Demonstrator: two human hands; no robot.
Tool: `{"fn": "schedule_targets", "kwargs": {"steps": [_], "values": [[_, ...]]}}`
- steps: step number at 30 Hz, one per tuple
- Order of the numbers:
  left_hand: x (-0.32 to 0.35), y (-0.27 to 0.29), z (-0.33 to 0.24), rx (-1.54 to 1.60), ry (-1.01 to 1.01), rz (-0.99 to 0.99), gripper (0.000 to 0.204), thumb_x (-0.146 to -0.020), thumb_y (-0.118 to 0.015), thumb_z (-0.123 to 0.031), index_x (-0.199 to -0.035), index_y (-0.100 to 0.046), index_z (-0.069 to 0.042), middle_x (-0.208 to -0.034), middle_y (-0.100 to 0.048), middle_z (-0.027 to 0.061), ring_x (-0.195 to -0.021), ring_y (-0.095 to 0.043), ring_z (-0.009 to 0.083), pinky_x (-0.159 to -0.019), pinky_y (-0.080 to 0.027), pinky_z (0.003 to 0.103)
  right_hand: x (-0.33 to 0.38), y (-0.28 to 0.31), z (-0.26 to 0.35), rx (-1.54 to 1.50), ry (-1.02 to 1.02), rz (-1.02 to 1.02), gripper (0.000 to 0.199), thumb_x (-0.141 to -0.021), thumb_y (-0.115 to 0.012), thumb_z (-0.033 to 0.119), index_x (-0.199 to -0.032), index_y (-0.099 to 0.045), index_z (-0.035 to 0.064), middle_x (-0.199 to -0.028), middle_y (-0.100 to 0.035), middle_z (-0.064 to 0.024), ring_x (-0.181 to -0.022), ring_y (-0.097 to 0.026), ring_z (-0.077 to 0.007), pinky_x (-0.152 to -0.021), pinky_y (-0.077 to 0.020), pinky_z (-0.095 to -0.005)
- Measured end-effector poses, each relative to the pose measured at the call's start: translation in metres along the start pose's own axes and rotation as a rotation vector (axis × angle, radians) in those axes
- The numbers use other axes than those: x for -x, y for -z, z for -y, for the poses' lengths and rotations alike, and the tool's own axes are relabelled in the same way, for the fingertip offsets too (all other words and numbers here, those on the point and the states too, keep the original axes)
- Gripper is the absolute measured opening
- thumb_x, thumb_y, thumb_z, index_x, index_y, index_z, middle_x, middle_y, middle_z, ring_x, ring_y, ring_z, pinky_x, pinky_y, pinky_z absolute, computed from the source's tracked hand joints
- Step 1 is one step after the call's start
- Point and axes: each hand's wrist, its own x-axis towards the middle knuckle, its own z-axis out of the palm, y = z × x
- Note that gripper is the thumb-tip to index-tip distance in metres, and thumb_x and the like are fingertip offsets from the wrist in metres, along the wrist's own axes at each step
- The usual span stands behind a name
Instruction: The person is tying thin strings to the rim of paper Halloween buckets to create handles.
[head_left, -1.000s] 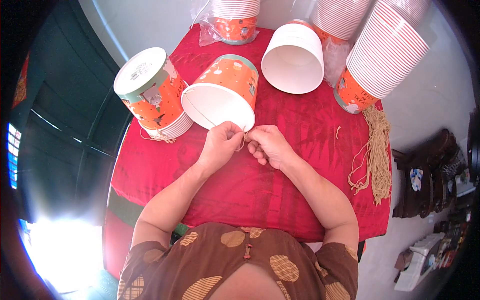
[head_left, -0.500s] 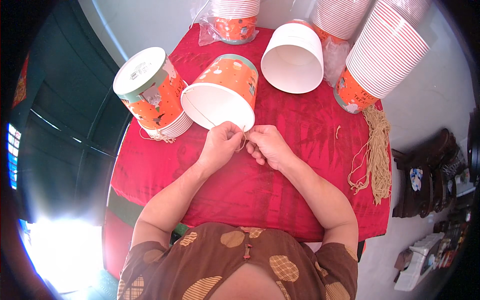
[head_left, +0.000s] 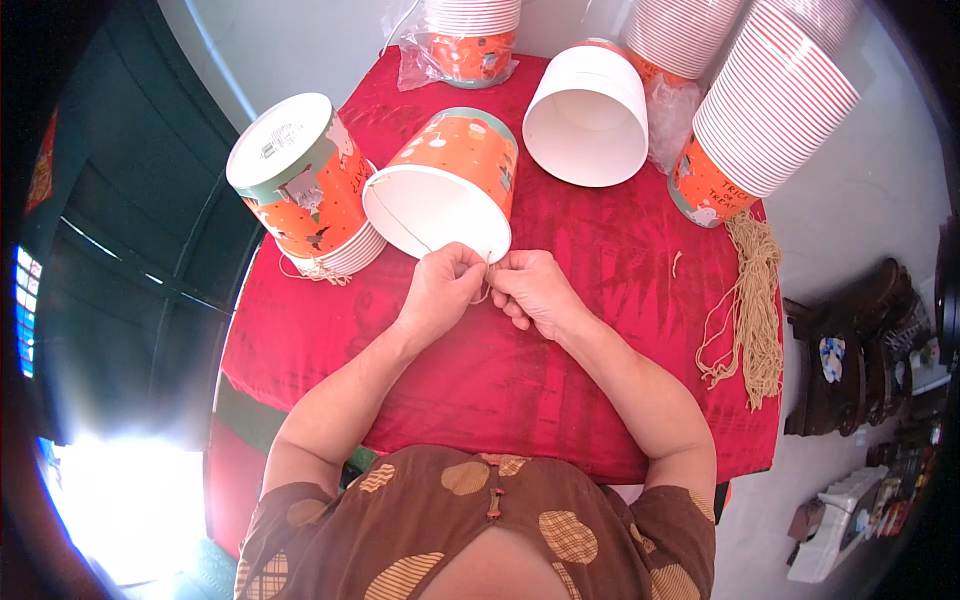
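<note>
An orange paper bucket (head_left: 462,150) with a green base band lies on its side, its white mouth tipped toward me. A thin tan string (head_left: 402,222) runs from the left side of its rim across the opening to my fingers. My left hand (head_left: 440,287) is closed in a pinch on the string, just below the rim. Beside it, my right hand (head_left: 535,292) pinches the string too, close to the rim's lower right edge. A small loop of string hangs between the fingertips; the knot or hole there is too small to make out.
Upside-down nested buckets (head_left: 300,190) stand at the left, string at their rims. A white bucket (head_left: 585,125) lies behind to the right. A tall bucket stack (head_left: 770,105) leans at the right above a bundle of tan strings (head_left: 757,310). Red cloth (head_left: 560,400) covers the table.
The fingers of both hands have shifted slightly at the string, and the loop below them looks smaller. The bucket has moved a touch to the right.
</note>
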Motion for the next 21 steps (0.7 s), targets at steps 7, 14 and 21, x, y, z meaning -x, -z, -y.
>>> {"fn": "schedule_targets", "kwargs": {"steps": [7, 14, 21], "values": [[0.001, 0.000, -0.003, 0.039, 0.026, 0.008, 0.009, -0.090, -0.055, -0.005, -0.085, -0.057, 0.003, -0.066, -0.060, 0.0029, -0.059, -0.053, 0.0064, -0.050, -0.042, 0.022, 0.000, -0.001, 0.000, 0.019, 0.005, -0.016, 0.013, -0.087, -0.061, 0.011, -0.081, -0.058, 0.0002, -0.060, -0.054, -0.0036, -0.040, -0.045, -0.0071, -0.030, -0.0310, -0.0225], [0.003, -0.001, -0.010, 0.048, 0.018, 0.026, 0.009, -0.090, -0.056, -0.005, -0.086, -0.058, 0.003, -0.067, -0.059, 0.0024, -0.059, -0.052, 0.0064, -0.051, -0.042, 0.022, 0.000, 0.001, -0.001, 0.010, 0.007, -0.022, 0.012, -0.087, -0.061, 0.010, -0.081, -0.058, 0.0003, -0.060, -0.054, -0.0036, -0.040, -0.045, -0.0071, -0.030, -0.0311, -0.0225], [0.000, 0.004, -0.003, 0.017, 0.011, 0.019, 0.016, -0.092, -0.054, -0.014, -0.088, -0.063, -0.001, -0.062, -0.057, 0.0004, -0.044, -0.045, 0.0047, -0.037, -0.034, 0.020, 0.000, 0.000, 0.000, 0.029, 0.011, -0.015, 0.010, -0.084, -0.057, 0.008, -0.081, -0.058, -0.0015, -0.063, -0.055, -0.0061, -0.042, -0.045, -0.0097, -0.031, -0.0329, -0.0239]]}}
